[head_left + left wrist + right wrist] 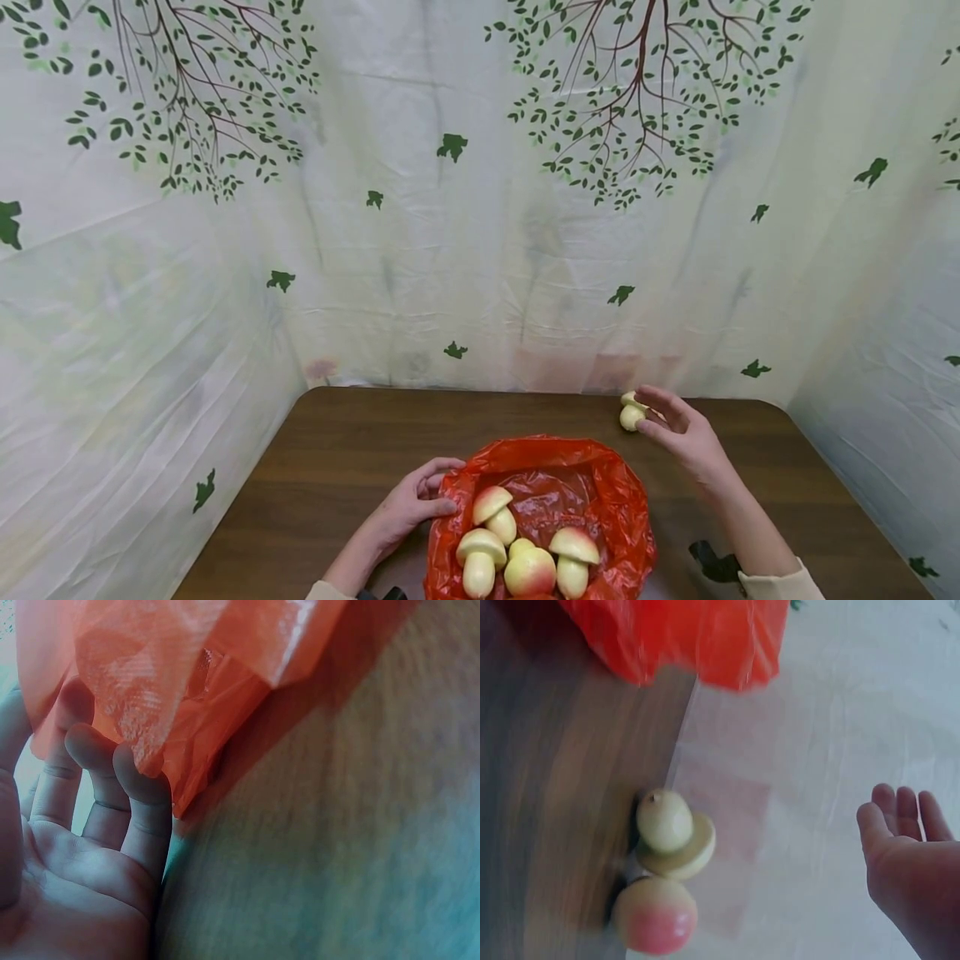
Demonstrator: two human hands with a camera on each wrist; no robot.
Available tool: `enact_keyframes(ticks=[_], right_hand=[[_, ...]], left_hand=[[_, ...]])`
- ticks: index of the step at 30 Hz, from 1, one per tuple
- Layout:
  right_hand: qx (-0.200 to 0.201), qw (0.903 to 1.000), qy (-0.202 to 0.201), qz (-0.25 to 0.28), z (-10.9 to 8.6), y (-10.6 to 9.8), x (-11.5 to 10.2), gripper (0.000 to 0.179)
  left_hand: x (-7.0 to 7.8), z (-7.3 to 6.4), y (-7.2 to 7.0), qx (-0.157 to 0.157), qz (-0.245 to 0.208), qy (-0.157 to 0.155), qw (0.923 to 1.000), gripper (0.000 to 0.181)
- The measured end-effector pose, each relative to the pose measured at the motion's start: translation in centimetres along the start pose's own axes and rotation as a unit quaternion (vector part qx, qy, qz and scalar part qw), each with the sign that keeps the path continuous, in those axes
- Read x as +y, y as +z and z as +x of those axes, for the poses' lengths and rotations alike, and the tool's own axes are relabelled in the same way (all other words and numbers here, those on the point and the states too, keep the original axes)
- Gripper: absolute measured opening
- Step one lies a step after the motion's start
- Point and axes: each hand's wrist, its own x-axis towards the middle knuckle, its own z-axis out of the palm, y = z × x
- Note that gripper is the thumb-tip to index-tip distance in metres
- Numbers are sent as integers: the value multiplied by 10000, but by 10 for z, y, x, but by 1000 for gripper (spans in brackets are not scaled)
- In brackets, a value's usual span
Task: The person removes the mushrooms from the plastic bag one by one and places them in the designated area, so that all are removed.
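A red plastic bag [637, 508] stands wide-mouthed at the front of the table. My left hand [412, 500] holds its left side; in the left wrist view, bent fingers [142, 787] lie against the crinkled plastic. Inside are several pale yellow mushrooms, one with a red-tinged cap [574, 543], and a yellow-red pear [530, 570]. At the table's back right lies another mushroom [632, 414]. My right hand [686, 437] reaches beside it with parted fingers. The right wrist view shows that mushroom [676, 838] next to a round pink-blushed fruit [655, 915], apart from the spread hand.
The brown wooden table [360, 433] ends close against a pale curtain [480, 250] printed with branches and leaves. Fabric walls [135, 400] also hang at both sides. A black strap [714, 562] sits by my right wrist.
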Motion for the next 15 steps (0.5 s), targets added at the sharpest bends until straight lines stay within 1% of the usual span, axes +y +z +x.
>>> enact_keyframes(ticks=[3, 5, 7, 12, 15], right_hand=[[-243, 9987, -420, 150, -8, 8, 1, 57], [-411, 9975, -518, 251, -13, 14, 2, 57], [-548, 9969, -412, 381, -18, 18, 2, 58], [-804, 9956, -58, 486, -28, 26, 1, 58], [-1052, 9933, 8, 483, -32, 29, 1, 59]], left_hand=[[-1, -1, 1, 3, 13, -13, 10000, 55], [-2, -2, 1, -9, 13, -22, 10000, 55], [-2, -2, 2, -31, 7, -5, 10000, 56], [-2, -3, 2, -20, -15, -2, 10000, 57], [0, -1, 0, 7, 23, 2, 10000, 58]])
